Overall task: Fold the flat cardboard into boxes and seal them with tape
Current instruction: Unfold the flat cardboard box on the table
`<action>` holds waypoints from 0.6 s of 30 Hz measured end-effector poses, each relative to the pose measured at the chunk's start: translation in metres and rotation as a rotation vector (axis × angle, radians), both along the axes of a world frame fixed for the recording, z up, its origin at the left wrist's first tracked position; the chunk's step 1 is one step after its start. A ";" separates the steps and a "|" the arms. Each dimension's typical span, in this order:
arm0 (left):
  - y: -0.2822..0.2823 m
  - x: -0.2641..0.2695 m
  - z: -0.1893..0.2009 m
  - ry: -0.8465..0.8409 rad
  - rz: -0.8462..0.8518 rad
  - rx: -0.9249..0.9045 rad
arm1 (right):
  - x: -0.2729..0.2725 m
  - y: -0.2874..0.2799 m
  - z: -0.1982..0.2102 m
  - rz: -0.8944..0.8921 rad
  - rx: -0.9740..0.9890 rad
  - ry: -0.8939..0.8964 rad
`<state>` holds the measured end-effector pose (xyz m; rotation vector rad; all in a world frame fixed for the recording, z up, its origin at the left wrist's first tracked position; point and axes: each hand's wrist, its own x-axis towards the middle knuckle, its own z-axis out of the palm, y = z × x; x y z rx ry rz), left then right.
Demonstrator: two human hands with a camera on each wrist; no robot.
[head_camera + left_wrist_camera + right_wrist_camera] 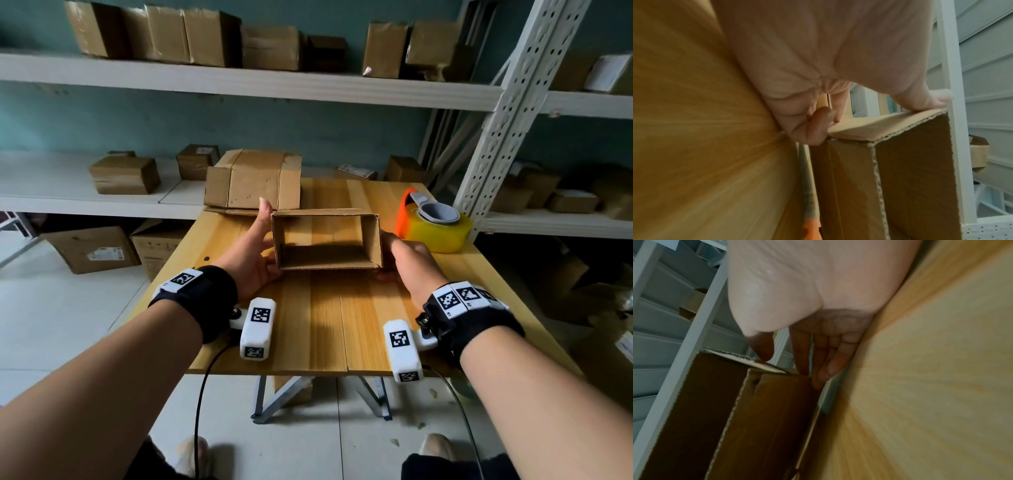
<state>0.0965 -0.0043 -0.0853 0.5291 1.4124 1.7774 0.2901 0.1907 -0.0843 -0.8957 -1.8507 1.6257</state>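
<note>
On wooden table (325, 325) — open corrugated box (371, 240); left grip (251, 260) clasps wall, right grip (411, 267) presses straight-fingered.

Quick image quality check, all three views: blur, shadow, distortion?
Head view: sharp, wide-angle bows the shelves, cardboard box interior shadowed. Left wrist view: table smeared by radial blur, box edge sharper. Right wrist view: same streaking on the table, right hand fingers shadowed.

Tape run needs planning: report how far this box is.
Done: box opened into a tube on the table. In hand: left hand grips one side, right hand presses the other. Left: both ends open, no tape visible; dispenser sits untouched.
</note>
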 end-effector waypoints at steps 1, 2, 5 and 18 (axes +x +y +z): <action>0.001 -0.001 0.000 -0.009 0.008 0.009 | -0.001 0.000 -0.002 -0.008 0.017 0.005; 0.002 -0.002 -0.001 -0.010 0.018 0.013 | -0.001 0.001 -0.003 -0.011 0.032 0.005; 0.003 -0.004 -0.006 -0.033 0.040 0.043 | -0.003 0.001 -0.004 -0.009 0.028 0.016; -0.008 -0.014 -0.017 -0.009 -0.121 0.169 | 0.001 0.015 -0.004 0.182 -0.129 0.210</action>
